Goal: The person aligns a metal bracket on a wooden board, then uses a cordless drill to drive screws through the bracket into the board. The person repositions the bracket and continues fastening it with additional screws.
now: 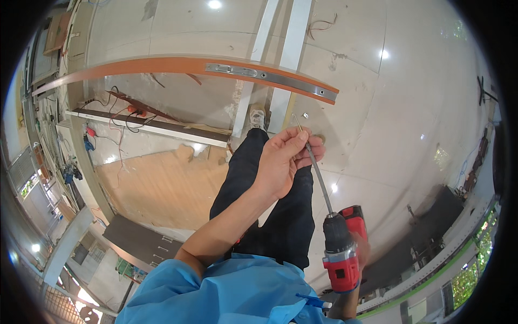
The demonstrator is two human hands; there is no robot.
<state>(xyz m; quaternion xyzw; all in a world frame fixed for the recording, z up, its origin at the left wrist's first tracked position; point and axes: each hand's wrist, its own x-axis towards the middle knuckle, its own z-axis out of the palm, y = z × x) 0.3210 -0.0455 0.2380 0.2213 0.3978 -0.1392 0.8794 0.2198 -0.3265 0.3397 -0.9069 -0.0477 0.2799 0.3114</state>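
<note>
My right hand point(362, 249) is wrapped round the grip of a red and black cordless drill point(341, 270), on the right side. A long grey driver bit point(321, 181) runs from its chuck up to my left hand point(288, 154). That hand is closed, thumb and fingers pinching the far end of the bit. A thin pointed piece juts out past the fingertips; whether it is a screw or the bit's own tip I cannot tell. Beyond my hands stands an orange-edged door panel point(162, 66), with a metal lock strip point(270, 77) set in its edge.
White beams point(294, 54) lie on the tiled floor under the panel. A dark and white board point(156, 127) with cables lies left, beside a sheet of tan board point(156, 183). A dark drawer cabinet point(141, 240) stands lower left. A small metal piece point(305, 115) lies near my foot.
</note>
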